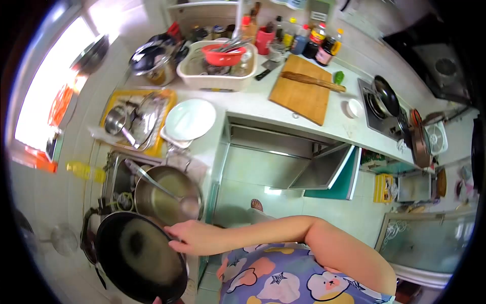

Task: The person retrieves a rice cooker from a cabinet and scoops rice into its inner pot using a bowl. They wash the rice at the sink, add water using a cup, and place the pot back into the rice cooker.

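Observation:
A black pot (121,253) with cloudy liquid in its bottom is at the lower left, over the sink area. My right hand (197,238) reaches across from the right, its fingers closed at the pot's near rim. Of my left hand (158,300), only a fingertip shows at the pot's bottom rim; the rest is out of frame. Just beyond the pot, a steel basin (195,185) holds cloudy liquid, and a long-handled ladle (152,180) rests in it.
A yellow tray (169,96) with ladles and utensils and a white plate (190,119) stand behind the sink. On the counter are a white dish tub (215,82), a cutting board (304,104), sauce bottles (316,40) and a stove (377,114). A cabinet door (329,172) hangs open.

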### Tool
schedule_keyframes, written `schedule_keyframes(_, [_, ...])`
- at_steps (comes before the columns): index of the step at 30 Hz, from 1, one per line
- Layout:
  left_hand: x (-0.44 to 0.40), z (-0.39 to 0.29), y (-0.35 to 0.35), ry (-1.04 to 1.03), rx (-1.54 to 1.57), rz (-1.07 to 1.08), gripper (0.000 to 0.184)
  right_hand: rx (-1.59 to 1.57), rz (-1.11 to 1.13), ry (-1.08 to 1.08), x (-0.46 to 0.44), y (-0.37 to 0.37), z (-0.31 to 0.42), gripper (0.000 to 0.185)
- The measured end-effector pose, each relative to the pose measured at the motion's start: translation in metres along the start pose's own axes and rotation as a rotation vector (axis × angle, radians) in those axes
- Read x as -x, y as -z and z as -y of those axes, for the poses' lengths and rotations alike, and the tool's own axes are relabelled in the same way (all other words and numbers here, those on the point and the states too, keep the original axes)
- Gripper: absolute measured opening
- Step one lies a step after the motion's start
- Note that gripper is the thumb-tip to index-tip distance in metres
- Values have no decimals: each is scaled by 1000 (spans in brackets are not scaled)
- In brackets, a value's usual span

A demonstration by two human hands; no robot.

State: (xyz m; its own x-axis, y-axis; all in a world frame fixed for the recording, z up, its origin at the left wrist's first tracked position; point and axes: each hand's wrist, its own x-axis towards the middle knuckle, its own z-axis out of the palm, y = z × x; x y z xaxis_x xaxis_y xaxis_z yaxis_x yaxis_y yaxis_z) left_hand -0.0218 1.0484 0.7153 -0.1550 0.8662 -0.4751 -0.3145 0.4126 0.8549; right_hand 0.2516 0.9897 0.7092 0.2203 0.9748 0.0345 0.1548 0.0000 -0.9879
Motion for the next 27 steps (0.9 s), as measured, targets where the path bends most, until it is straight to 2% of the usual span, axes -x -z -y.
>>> schedule_keyframes(2, [-1,30,-25,63,45,545,66,96,-126,-34,34,42,-5,40])
schedule_keyframes(4, [5,54,-65,182,19,572,58,217,-310,-50,63,71,-23,41])
schedule_keyframes(7, [20,102,-130,345,66,773,58,185,-418,-276,110,131,-14,42])
schedule_keyframes(8, [18,119,-147,431,74,795,55,180,-499,-277,122,147,-18,41])
schedule_keyframes(10, [40,142,-202,522,26,976,49,165,-654,-283,142,171,-37,40])
schedule_keyframes(13, [54,183,-269,624,-112,1110,47,178,-805,-583,166,206,-59,35])
schedule_keyframes(16, [52,239,-323,686,-255,1172,45,257,-1002,-619,188,233,-96,36])
schedule_keyframes(19, [63,282,-375,795,-379,1268,56,107,-1213,-626,204,257,-117,34])
schedule_keyframes(23, [92,316,-434,820,-561,1380,60,-24,-1366,-685,216,294,-122,29])
schedule_keyframes(27, [110,351,-480,847,-668,1455,59,-116,-1453,-652,231,320,-146,26])
